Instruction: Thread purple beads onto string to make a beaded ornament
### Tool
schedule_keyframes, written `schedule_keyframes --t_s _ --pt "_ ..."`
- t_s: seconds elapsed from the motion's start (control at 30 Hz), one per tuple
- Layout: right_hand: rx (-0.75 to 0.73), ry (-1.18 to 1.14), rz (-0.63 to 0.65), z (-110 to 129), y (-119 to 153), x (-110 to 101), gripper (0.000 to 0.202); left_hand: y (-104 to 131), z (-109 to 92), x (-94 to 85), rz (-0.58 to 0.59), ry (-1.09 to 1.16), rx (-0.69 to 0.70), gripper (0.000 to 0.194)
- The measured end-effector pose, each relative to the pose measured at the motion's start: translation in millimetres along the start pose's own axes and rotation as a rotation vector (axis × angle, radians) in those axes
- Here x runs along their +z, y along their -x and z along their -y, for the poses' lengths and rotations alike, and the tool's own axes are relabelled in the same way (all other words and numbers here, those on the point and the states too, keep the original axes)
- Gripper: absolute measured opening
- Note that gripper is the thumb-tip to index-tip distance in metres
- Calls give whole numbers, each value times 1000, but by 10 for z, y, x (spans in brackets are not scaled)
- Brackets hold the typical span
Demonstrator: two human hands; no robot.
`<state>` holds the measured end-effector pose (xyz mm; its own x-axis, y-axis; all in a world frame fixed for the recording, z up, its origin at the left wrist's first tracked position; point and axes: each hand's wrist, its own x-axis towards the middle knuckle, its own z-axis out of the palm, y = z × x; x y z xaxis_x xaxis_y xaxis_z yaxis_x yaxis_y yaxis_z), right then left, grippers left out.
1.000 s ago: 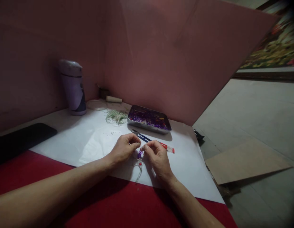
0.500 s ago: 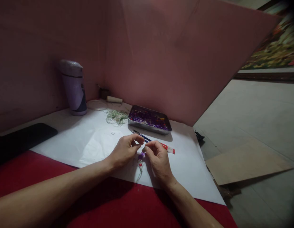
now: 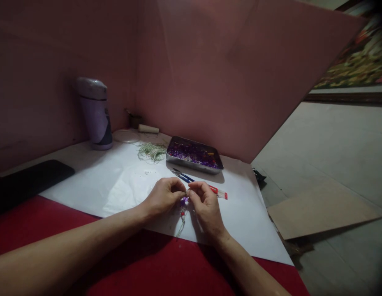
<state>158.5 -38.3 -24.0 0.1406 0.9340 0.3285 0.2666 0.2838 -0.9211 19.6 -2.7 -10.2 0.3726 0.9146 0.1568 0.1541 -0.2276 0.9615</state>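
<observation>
A small beaded string (image 3: 182,208) with purple beads, a red bead and loose thread ends hangs below my fingertips, over the white paper (image 3: 240,222). My right hand (image 3: 206,205) pinches its upper end between thumb and forefinger. My left hand (image 3: 164,196) is closed in a pinch at the same spot, its fingertips meeting those of the right. The top of the string is hidden by the fingers, and I cannot make out whether the left fingers grip thread or bead. Just beyond the hands lie blue thread snips (image 3: 183,176) and a red-and-clear tool or case (image 3: 220,193).
A metal tray (image 3: 195,165) of purple beads stands behind the hands. Left of it lies a tangle of green thread (image 3: 151,152). A purple bottle (image 3: 96,119) stands by the pink wall (image 3: 193,74). A black flat object (image 3: 39,176) is at far left, cardboard (image 3: 323,211) at right.
My left fingertips have come down and right to meet my right fingertips at the top of the beaded string. More of the blue snips shows. My right hand has hardly moved.
</observation>
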Motion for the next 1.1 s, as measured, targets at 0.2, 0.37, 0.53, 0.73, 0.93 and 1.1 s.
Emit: schedule_keyframes --t_s 0.2,0.37,0.53,0.73,0.93,1.1 --pt "19 40 94 35 14 -9 11 10 -71 7 8 209 -144 11" --pt "33 -29 125 22 8 7 12 22 -125 3 -7 200 -186 10" --pt "67 -40 119 37 0 14 12 6 -73 -2 -56 159 -132 4" --pt "55 -24 88 93 16 11 16 -4 -60 0 -65 161 -91 5" --pt "56 6 82 54 9 3 16 25 -130 -1 -71 145 -86 5" --pt "69 2 69 30 12 5 15 39 -174 5 -46 154 -150 2"
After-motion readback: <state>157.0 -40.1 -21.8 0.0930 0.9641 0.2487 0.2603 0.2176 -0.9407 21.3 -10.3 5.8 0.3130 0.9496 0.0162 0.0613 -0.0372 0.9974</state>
